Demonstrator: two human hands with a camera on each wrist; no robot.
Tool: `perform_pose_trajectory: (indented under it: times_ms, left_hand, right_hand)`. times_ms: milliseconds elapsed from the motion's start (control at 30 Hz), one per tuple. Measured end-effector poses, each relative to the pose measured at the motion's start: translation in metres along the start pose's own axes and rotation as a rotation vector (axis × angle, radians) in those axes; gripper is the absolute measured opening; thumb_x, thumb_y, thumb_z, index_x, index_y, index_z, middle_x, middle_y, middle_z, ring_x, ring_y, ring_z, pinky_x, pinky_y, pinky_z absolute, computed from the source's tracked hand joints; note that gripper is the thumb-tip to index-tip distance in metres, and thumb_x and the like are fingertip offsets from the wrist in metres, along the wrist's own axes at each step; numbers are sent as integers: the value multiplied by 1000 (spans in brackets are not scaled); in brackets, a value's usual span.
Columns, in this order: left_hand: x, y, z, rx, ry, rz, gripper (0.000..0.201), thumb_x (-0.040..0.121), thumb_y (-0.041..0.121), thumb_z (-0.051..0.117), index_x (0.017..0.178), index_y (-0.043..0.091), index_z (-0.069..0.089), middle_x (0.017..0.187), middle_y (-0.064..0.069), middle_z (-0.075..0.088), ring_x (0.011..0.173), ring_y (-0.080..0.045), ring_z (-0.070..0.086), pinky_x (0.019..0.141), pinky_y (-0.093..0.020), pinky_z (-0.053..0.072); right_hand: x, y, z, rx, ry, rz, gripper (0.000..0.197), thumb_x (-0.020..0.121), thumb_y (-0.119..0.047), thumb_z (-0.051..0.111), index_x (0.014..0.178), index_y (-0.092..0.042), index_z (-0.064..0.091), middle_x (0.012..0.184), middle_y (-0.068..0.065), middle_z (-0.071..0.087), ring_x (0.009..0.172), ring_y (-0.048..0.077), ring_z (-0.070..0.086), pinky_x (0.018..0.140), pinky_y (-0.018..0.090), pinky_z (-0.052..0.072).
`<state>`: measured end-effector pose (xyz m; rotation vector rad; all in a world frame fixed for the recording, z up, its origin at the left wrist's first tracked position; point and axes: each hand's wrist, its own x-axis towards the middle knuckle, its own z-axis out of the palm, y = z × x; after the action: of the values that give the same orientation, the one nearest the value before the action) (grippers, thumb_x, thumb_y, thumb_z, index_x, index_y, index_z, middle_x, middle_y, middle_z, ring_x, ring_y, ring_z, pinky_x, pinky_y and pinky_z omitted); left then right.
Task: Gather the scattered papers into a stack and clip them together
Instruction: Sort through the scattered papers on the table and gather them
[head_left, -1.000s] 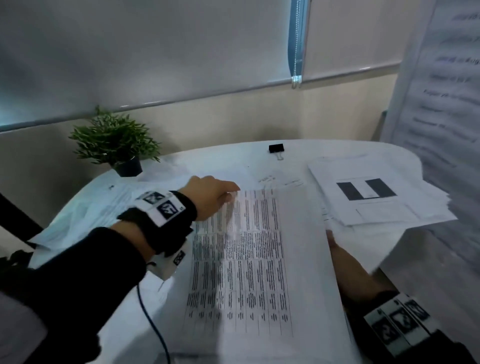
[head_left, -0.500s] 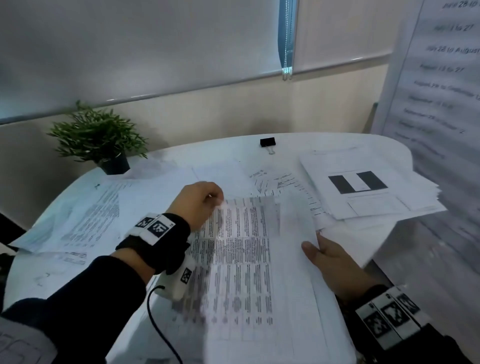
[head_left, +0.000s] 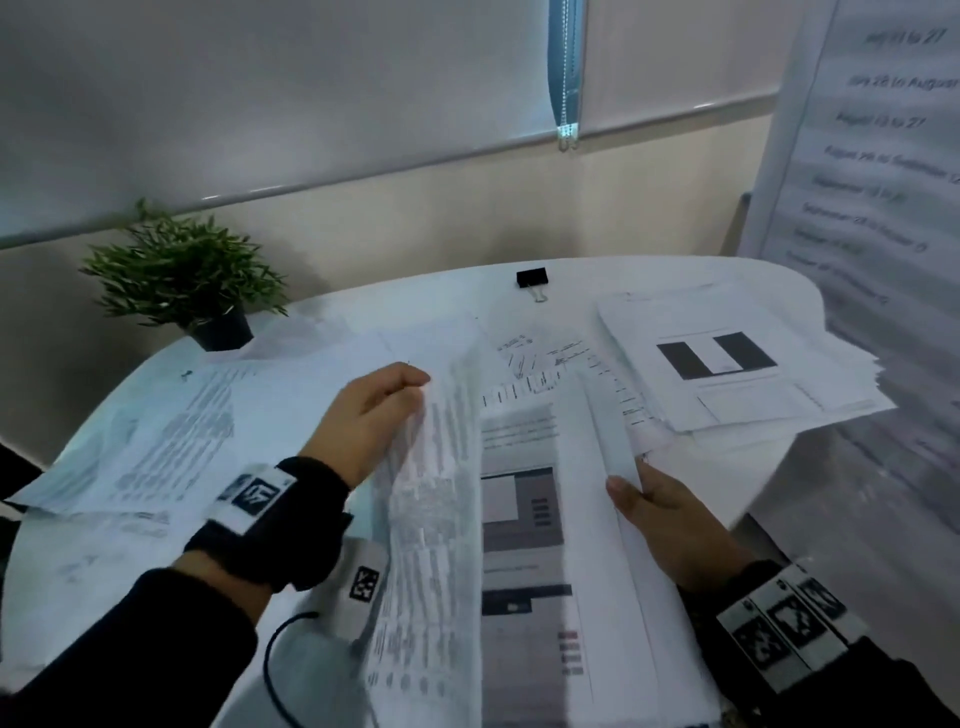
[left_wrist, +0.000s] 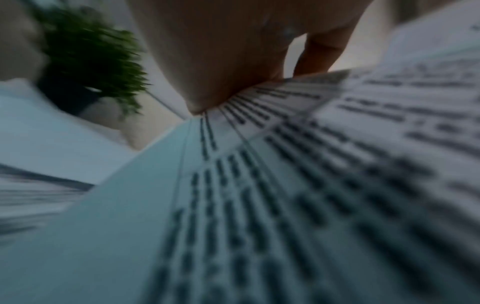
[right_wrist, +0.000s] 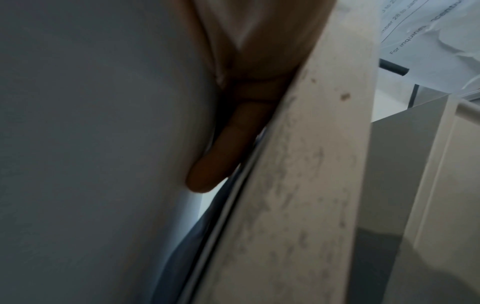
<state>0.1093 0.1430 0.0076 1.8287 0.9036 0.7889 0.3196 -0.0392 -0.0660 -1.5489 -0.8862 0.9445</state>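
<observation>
My left hand (head_left: 413, 387) pinches the far edge of a printed table sheet (head_left: 436, 519) and holds it lifted and curled. The left wrist view shows that hand (left_wrist: 233, 61) on top of several printed sheets (left_wrist: 311, 185). My right hand (head_left: 631, 488) grips the right edge of a white bundle (head_left: 597, 519), thumb on top; its fingers (right_wrist: 221, 154) lie under the paper (right_wrist: 91, 144). Between the hands a page with grey blocks (head_left: 522, 514) shows. A black binder clip (head_left: 532, 279) lies at the table's far side, well away from both hands.
A loose stack of papers (head_left: 727, 374) lies at the right and overhangs the white round table (head_left: 415, 296). More sheets (head_left: 156, 431) are spread at the left. A potted plant (head_left: 187, 270) stands at the far left. A large printed poster (head_left: 872, 171) hangs at the right.
My left hand has lifted and curled the printed sheet, uncovering the page with grey blocks. My right thumb has come on top of the bundle's right edge.
</observation>
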Motion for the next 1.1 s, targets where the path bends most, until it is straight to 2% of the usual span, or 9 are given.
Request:
perform_pose_trajectory:
  times_ms: [67, 200, 400, 533, 700, 833, 900, 1000, 1100]
  left_hand:
    - [3, 10, 28, 228, -110, 87, 14, 79, 45, 65, 90, 37, 62, 84, 18, 61, 79, 0, 54, 73, -18, 41]
    - [13, 11, 67, 626, -294, 82, 69, 64, 69, 66, 126, 40, 53, 123, 6, 58, 116, -15, 46, 103, -40, 35]
    - [17, 9, 74, 689, -253, 92, 60, 65, 60, 74, 116, 33, 59, 111, 5, 58, 115, -17, 46, 101, -37, 35]
    - [14, 8, 74, 651, -260, 107, 85, 62, 68, 71, 134, 35, 43, 121, 2, 59, 116, -20, 51, 100, -44, 40]
    - [5, 18, 84, 980, -118, 214, 78, 70, 73, 59, 136, 38, 38, 122, 4, 38, 116, -19, 30, 99, -36, 19]
    - [-5, 36, 87, 922, -154, 199, 33, 85, 55, 57, 92, 23, 53, 92, 7, 55, 95, -17, 52, 77, -27, 36]
    - [-19, 50, 95, 844, -268, 89, 46, 82, 68, 51, 77, 22, 49, 77, 5, 57, 76, -17, 56, 68, -28, 46]
    - [-47, 61, 120, 836, -401, -31, 67, 68, 82, 50, 93, 20, 47, 91, 1, 59, 83, -20, 57, 74, -34, 49]
    - [-55, 61, 133, 796, -432, -119, 87, 62, 82, 58, 114, 16, 39, 113, -3, 48, 104, -24, 51, 88, -39, 47]
  right_hand:
    - [-1, -1, -1, 21, -14, 7, 21, 96, -23, 47, 104, -34, 62, 108, -8, 70, 108, 13, 62, 103, 42, 44]
    - [-3, -5, 0, -30, -51, -27, 34, 85, -39, 46, 114, -30, 62, 108, -15, 70, 103, 3, 64, 99, 36, 47]
    - [-4, -1, -1, -14, -39, -52, 47, 82, -60, 46, 123, -38, 56, 122, -16, 63, 117, 5, 56, 106, 38, 41]
    - [-1, 0, -1, -13, -48, -45, 26, 97, -31, 43, 115, -34, 62, 109, -13, 70, 104, 7, 64, 95, 35, 50]
    - [-1, -2, -2, 92, -83, -45, 29, 98, -15, 41, 101, -32, 64, 95, -10, 74, 88, 8, 70, 71, 18, 53]
    - [-1, 1, -1, 139, -31, -53, 26, 85, -39, 49, 101, -32, 68, 99, -4, 74, 94, 15, 69, 81, 30, 55]
    - [1, 2, 0, 152, -13, -63, 23, 93, -28, 47, 107, -28, 66, 103, 1, 73, 98, 19, 68, 86, 37, 54]
    - [-2, -3, -1, 218, -48, -38, 28, 98, -12, 42, 113, -22, 63, 106, 7, 71, 99, 21, 68, 80, 29, 55]
    - [-6, -6, -7, 314, -70, 18, 28, 95, -40, 47, 118, -39, 62, 116, -2, 67, 110, 12, 62, 91, 26, 49]
